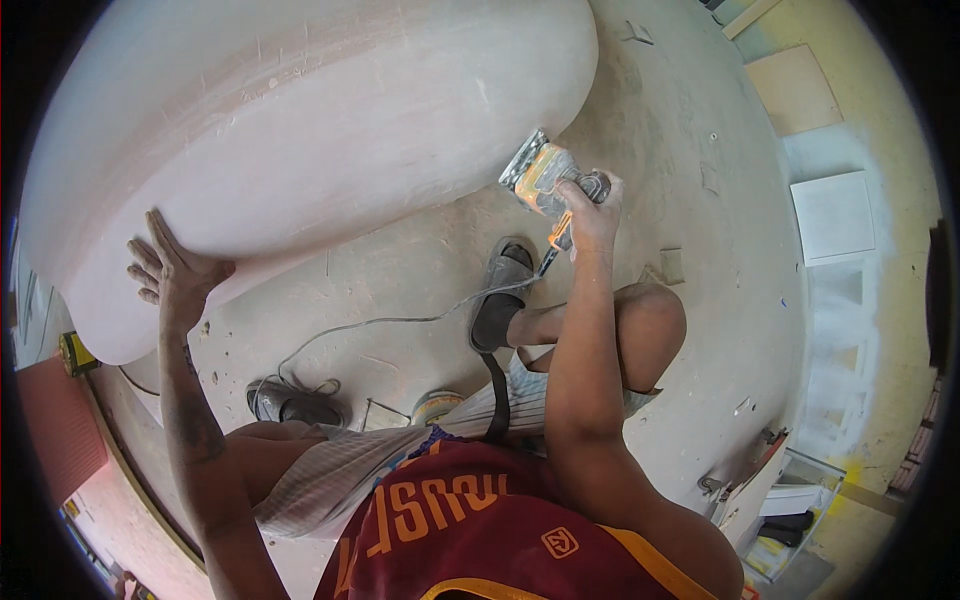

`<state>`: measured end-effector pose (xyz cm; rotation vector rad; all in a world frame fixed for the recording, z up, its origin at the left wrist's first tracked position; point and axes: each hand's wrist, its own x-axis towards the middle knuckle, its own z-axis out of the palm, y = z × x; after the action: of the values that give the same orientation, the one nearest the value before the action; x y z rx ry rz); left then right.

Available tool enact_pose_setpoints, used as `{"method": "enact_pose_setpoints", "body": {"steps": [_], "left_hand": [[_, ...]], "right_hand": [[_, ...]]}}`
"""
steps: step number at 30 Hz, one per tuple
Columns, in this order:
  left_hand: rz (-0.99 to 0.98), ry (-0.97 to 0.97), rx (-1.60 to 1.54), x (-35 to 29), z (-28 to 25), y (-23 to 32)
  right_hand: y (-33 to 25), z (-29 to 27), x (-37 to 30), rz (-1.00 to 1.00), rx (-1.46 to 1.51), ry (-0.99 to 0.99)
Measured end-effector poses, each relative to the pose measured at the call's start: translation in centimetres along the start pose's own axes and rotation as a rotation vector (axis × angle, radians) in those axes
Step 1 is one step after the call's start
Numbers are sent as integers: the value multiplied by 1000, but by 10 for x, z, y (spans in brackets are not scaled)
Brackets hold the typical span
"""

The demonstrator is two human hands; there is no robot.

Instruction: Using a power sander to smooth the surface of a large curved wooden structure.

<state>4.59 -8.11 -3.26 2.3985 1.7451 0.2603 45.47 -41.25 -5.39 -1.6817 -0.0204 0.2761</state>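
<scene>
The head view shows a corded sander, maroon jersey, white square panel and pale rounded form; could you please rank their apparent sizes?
1. Pale rounded form
2. Maroon jersey
3. Corded sander and white square panel: too alike to rank

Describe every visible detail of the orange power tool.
The orange power tool looks like a sander: a dusty orange-and-dark body, apparently plastic, with a flat pad at one end. It is tilted, pad facing upper left, and held above the floor in the right-hand grip. A thin grey cord trails left from its rear. Whether the pad touches the pale rounded form is unclear.
</scene>
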Motion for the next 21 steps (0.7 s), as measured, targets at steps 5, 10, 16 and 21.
{"method": "enact_pose_setpoints", "body": {"steps": [5, 10, 16, 21], "left_hand": [[-21, -14, 11, 0, 0, 3], [-27, -22, 7, 0, 0, 7], [-20, -19, 29, 0, -1, 4], [9, 3, 22, 2, 4, -2]], "right_hand": [[-2, -1, 0, 25, 2, 9], [3, -2, 3, -21, -7, 7], [13, -4, 7, -103, -58, 7], [10, -4, 12, -201, -161, 49]]}}
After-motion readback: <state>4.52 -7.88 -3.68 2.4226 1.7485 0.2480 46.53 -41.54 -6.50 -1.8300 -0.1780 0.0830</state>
